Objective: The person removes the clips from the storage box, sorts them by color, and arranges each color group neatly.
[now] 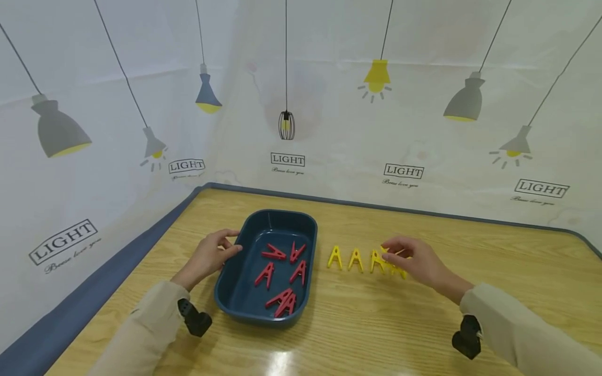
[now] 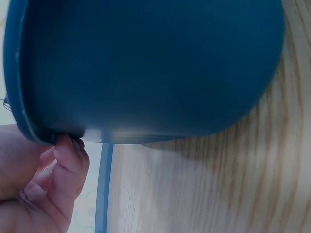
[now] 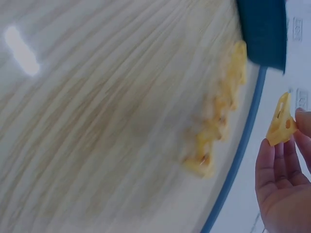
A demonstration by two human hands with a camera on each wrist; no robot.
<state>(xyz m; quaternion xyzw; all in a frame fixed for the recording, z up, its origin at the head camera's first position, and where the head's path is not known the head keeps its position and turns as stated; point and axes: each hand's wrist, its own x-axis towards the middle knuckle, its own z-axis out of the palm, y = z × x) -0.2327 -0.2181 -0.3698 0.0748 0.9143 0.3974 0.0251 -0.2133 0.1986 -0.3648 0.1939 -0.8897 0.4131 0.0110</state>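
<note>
A dark blue tray (image 1: 226, 292) holding several red clothespins (image 1: 264, 274) stands on the table. My left hand (image 1: 210, 257) grips its left rim; in the left wrist view the fingers (image 2: 70, 158) pinch the wall of the tray (image 2: 146, 68). Right of the tray, several yellow clothespins (image 1: 335, 257) stand in a row. Above the row's right end is my right hand (image 1: 418, 262). The right wrist view shows this hand (image 3: 286, 179) pinching one yellow clothespin (image 3: 282, 121) between thumb and fingers, apart from the blurred row of yellow clothespins (image 3: 218, 121).
The wooden table (image 1: 376, 324) has a blue edge along its back and left side. Behind it hangs a pale curtain (image 1: 329, 120) printed with lamps and lettering. A black wrist camera (image 1: 195, 318) sits at my left sleeve, another camera (image 1: 467, 337) at my right.
</note>
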